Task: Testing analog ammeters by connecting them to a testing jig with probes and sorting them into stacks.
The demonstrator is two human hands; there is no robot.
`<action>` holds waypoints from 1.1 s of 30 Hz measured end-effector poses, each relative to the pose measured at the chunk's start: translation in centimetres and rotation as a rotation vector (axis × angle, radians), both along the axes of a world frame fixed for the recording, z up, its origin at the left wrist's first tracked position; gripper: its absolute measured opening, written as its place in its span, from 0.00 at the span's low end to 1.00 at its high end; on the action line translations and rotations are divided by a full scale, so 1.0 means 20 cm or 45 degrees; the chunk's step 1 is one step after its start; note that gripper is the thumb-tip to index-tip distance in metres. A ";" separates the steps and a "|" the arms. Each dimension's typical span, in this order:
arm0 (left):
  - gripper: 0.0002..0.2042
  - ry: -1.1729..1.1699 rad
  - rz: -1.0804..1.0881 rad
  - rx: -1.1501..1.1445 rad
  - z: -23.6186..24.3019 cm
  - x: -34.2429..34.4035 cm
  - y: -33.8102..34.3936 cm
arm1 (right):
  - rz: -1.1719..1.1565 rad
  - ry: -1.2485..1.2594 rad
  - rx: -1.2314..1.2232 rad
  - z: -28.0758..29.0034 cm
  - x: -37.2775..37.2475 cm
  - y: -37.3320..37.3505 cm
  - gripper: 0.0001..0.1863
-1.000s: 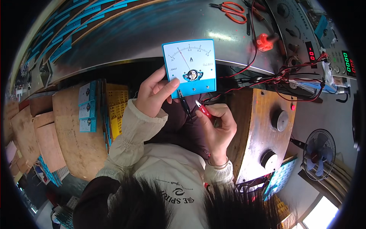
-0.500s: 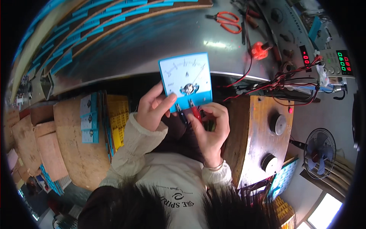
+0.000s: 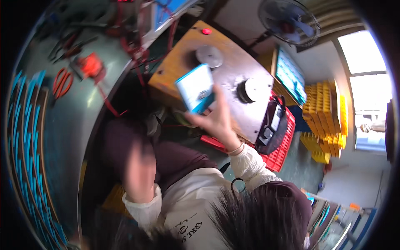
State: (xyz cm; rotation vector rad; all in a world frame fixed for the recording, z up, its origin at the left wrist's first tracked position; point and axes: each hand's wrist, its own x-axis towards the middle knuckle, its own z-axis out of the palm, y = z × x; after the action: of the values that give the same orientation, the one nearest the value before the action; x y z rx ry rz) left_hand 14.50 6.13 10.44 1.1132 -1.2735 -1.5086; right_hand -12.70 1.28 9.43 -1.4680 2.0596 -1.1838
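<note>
A panel meter with a white dial and blue casing is held up by its lower corner in my right hand. Thumb and fingers grip its edge, and the dial's markings are smeared. Behind the meter stands a wooden box with a metal top, carrying two round metal knobs or discs, one flat and one taller. My left hand is away from the meter, low over my dark trousers; motion blur hides its fingers.
On the metal bench at left lie orange-handled scissors, an orange-red object and rows of blue-edged pieces. A red basket holds a black bag. Yellow trays are stacked at right, below a fan.
The view has swung right toward the wooden box. My left hand has let go of the meter and dropped. My right hand has moved from the clip leads to the meter; no clips show on it.
</note>
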 end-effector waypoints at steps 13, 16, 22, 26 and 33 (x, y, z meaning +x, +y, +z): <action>0.18 -0.084 -0.148 0.072 0.15 -0.46 -0.14 | -0.923 0.679 -0.027 -0.15 -1.15 0.14 0.52; 0.17 -0.099 -0.107 0.127 0.12 -0.55 -0.08 | -0.928 0.699 -0.080 -0.18 -1.24 0.17 0.52; 0.17 -0.134 -0.155 0.154 0.08 -0.62 0.02 | -0.917 0.634 -0.098 -0.18 -1.33 0.20 0.51; 0.17 -0.196 -0.120 0.103 0.10 -0.62 0.02 | -0.925 0.630 -0.059 -0.17 -1.33 0.22 0.51; 0.17 -0.203 -0.089 0.172 0.09 -0.55 -0.01 | -0.892 0.646 -0.043 -0.19 -1.28 0.21 0.53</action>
State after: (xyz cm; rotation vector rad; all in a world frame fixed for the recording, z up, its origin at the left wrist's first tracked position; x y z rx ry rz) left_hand 3.58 5.95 12.24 1.3107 -1.3455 -1.6037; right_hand -38.38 5.49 5.72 -1.1636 3.0807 -1.1410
